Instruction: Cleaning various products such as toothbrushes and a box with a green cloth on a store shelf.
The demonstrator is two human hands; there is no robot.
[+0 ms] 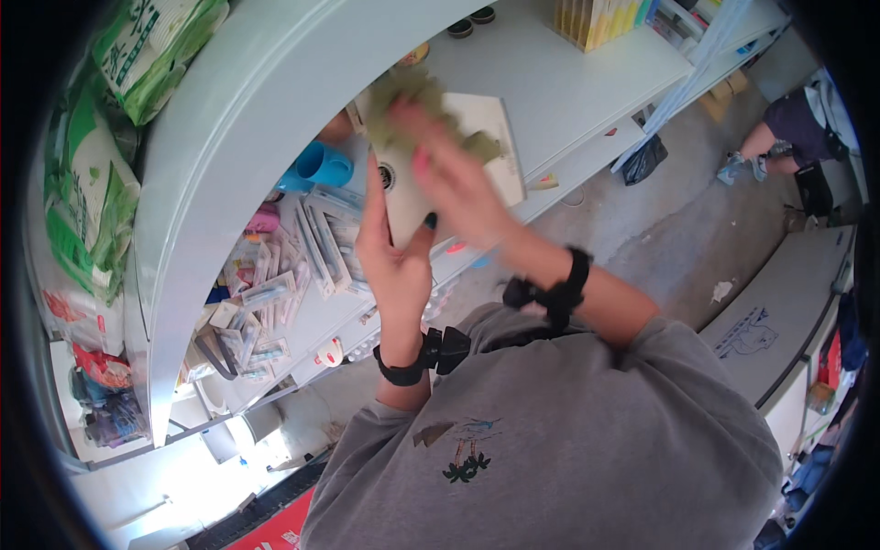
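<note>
My left hand [395,271] grips the near edge of a cream-white flat case or box [419,199], thumb on its face and fingers along its side. The case bears a dark round mark and is held tilted over a shelf. With my right hand [464,185] I press a crumpled olive-green cloth [405,103] against the upper part of the case. Hand and cloth are blurred, and they cover part of its face. Each wrist has a black strap with a small device.
Blue cups [323,165] and many small packaged items [275,289] crowd the shelf [550,89] at left. Yellow boxes [595,24] stand at the back. A higher shelf [227,89] carries green-and-white packs [103,213]. Another person [790,130] is at far right, beyond a black bag [645,159].
</note>
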